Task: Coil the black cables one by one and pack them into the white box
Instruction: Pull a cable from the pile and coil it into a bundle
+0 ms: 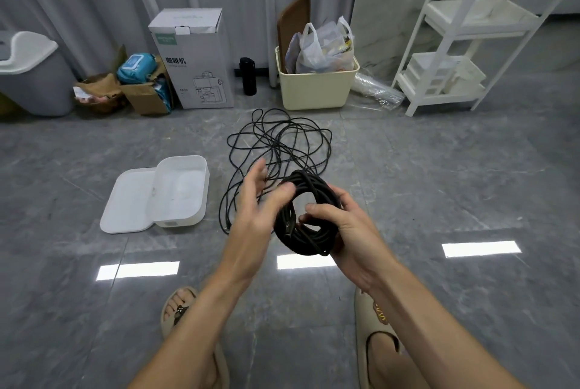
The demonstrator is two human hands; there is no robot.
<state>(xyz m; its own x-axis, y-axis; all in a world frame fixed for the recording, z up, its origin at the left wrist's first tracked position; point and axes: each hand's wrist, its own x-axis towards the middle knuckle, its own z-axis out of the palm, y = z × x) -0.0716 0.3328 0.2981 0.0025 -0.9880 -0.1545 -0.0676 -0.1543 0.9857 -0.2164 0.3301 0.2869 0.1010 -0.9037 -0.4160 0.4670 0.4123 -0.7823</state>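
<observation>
My right hand [346,231] grips a coiled black cable [309,194] at its right side, thumb through the ring. Beside the coil's left edge, my left hand [260,200] is held with fingers spread and relaxed, its thumb touching the coil's upper left; it is motion-blurred. A loose tangle of black cable [279,140] lies on the grey floor beyond my hands. The white box [180,192] sits open on the floor to the left, nothing inside, with its white lid [127,203] lying flat against its left side.
Along the curtain stand a grey bin [31,74], cardboard boxes [144,93], a tall white carton [194,56], a black bottle [249,76], a cream tub with plastic bags [314,87] and a white shelf rack [455,52]. My sandalled feet [373,326] are below.
</observation>
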